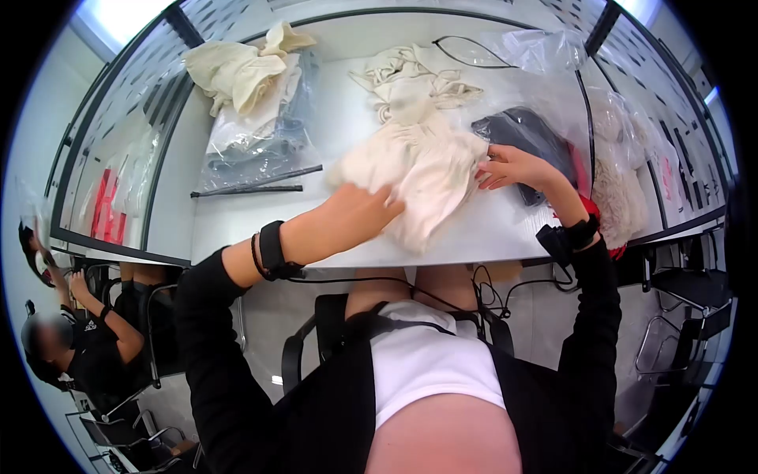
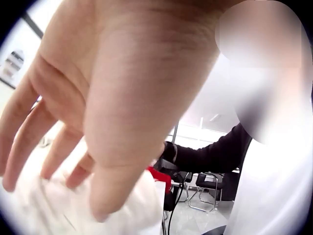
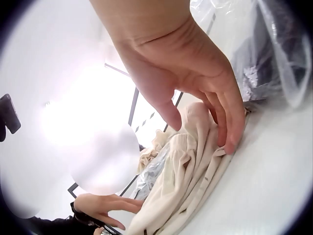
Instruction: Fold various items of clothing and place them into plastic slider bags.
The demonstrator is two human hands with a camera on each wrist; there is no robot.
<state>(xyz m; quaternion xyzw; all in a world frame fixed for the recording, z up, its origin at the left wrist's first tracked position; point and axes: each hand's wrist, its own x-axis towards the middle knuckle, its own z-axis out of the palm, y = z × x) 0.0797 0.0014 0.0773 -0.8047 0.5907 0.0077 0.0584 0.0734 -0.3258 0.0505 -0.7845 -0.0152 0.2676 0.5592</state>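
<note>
Office-like workroom, white desk (image 1: 245,229), perforated side panels (image 1: 154,63), black metal-framed chairs (image 2: 209,183)

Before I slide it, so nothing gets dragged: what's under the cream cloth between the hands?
White tabletop borders the cream cloth; anything directly beneath is covered from view.

Pretty bright overall, with white lights (image 1: 158,14) glaring in the head cam's top corners and glints on the plastic bag (image 1: 545,49). Heavy fisheye, black corners. The left hand (image 1: 341,223) has motion-blurred fingers. Left wrist view's cream cloth (image 2: 129,208) is soft and washed out; right wrist view's left half is basically blown out.
</note>
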